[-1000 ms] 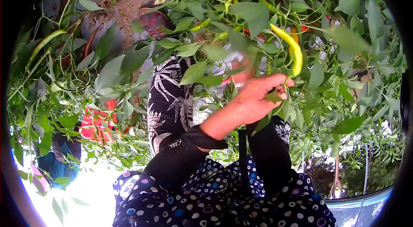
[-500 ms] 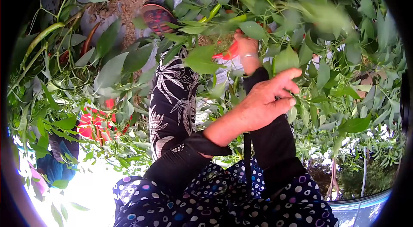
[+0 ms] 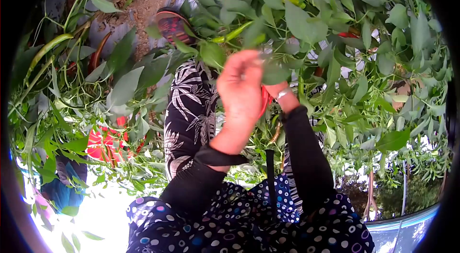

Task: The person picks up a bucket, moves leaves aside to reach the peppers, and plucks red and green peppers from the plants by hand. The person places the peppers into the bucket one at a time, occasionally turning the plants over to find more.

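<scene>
My left hand (image 3: 238,87) is raised among the pepper leaves, its fingers curled in and slightly blurred. Whatever its fingertips pinch, if anything, does not show. Close by on the right is my right hand (image 3: 276,91), with a bracelet at the wrist and its fingers mostly hidden behind a leaf and my left hand. Red chili peppers (image 3: 265,101) stick out from its grip, partly covered. A yellow-green chili pepper (image 3: 232,33) hangs just above my left hand.
Dense pepper plants (image 3: 364,85) surround me. A shoe (image 3: 173,26) rests by the bare soil and plastic sheeting. Red peppers or a red container (image 3: 106,143) show at left behind leaves. A curved yellow-green pepper (image 3: 45,51) hangs far left; a red one (image 3: 347,35) is at upper right.
My left hand has swung left and up from across my right forearm, and its spread fingers have curled in. My right hand has come slightly down, still with the red peppers.
</scene>
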`<state>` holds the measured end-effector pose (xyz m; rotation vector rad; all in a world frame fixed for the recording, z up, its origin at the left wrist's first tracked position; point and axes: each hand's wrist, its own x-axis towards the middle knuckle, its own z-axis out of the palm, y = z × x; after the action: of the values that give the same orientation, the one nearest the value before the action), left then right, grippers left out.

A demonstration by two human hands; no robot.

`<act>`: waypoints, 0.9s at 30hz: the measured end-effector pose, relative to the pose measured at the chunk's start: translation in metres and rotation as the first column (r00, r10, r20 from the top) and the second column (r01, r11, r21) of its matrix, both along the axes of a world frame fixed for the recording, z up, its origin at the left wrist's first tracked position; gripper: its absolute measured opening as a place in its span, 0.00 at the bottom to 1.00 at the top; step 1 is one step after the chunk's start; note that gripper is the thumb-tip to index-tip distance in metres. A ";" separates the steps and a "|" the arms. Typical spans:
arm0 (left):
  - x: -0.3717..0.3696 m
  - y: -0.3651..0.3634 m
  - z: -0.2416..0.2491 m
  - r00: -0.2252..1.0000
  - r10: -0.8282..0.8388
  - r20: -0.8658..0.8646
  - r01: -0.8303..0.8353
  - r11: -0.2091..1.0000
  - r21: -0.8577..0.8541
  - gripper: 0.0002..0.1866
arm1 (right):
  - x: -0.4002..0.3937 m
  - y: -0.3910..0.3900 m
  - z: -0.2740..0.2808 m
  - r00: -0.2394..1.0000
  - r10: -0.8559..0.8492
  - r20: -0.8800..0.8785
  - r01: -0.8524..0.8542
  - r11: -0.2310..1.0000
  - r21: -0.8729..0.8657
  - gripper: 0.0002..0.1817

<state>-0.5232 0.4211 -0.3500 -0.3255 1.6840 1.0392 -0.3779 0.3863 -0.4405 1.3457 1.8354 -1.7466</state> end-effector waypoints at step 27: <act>0.001 -0.042 -0.031 0.872 0.251 0.420 -0.095 0.929 -0.357 0.13 | -0.038 0.026 0.156 0.709 -0.546 0.446 0.679 0.357 -0.642 0.28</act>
<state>-0.5227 0.3791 -0.3813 -0.8890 1.3983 0.7285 -0.4154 0.4118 -0.2845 1.7585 0.2264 -2.2605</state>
